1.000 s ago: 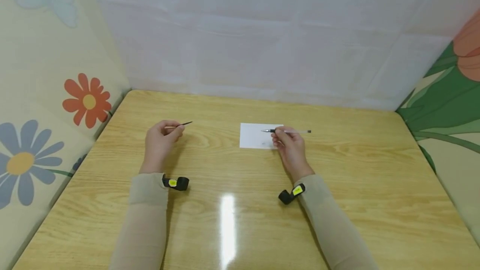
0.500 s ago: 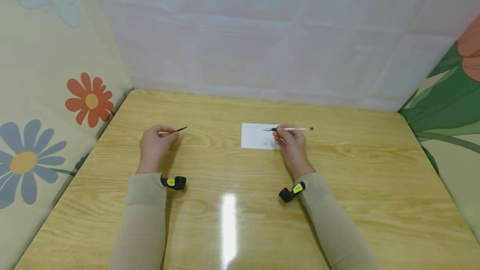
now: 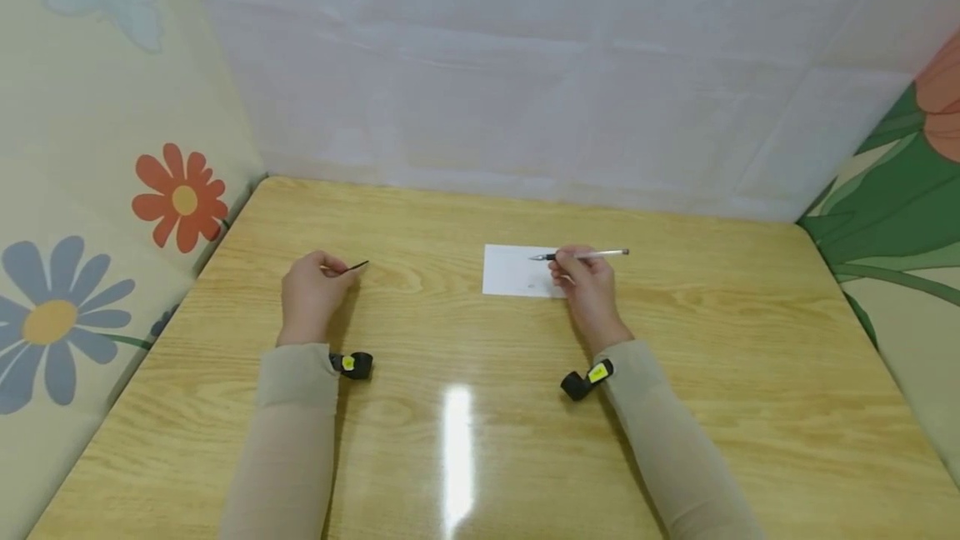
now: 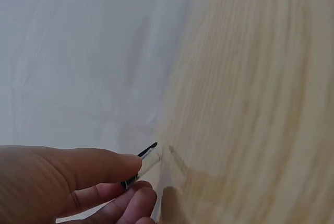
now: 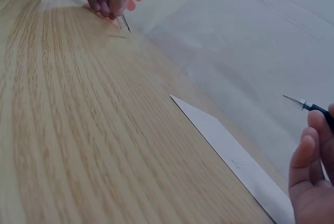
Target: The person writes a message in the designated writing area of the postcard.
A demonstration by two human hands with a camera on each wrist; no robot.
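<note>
My left hand point(image 3: 313, 290) pinches a small pen cap point(image 4: 148, 157) between thumb and fingers, above the left part of the table. The cap is clear with a black clip, and its lower part is hidden by the fingers. In my right hand point(image 3: 591, 294) is an uncapped gel pen point(image 3: 603, 254) with a clear barrel and black grip. Its metal tip points left, over a white paper card point(image 3: 510, 270) that lies flat on the table. In the right wrist view the tip point(image 5: 295, 99) shows apart from the card, which bears a small dark mark.
The wood-grain table point(image 3: 420, 457) reaches back to a pale hanging cloth point(image 3: 480, 82). Flower-printed panels point(image 3: 67, 140) stand at both sides. A black wrist camera point(image 3: 352, 365) sits on each sleeve cuff.
My left hand has shifted slightly left and toward me, and less of the cap shows past the fingers. The right hand stays nearly in place, its pen tilted a little more.
</note>
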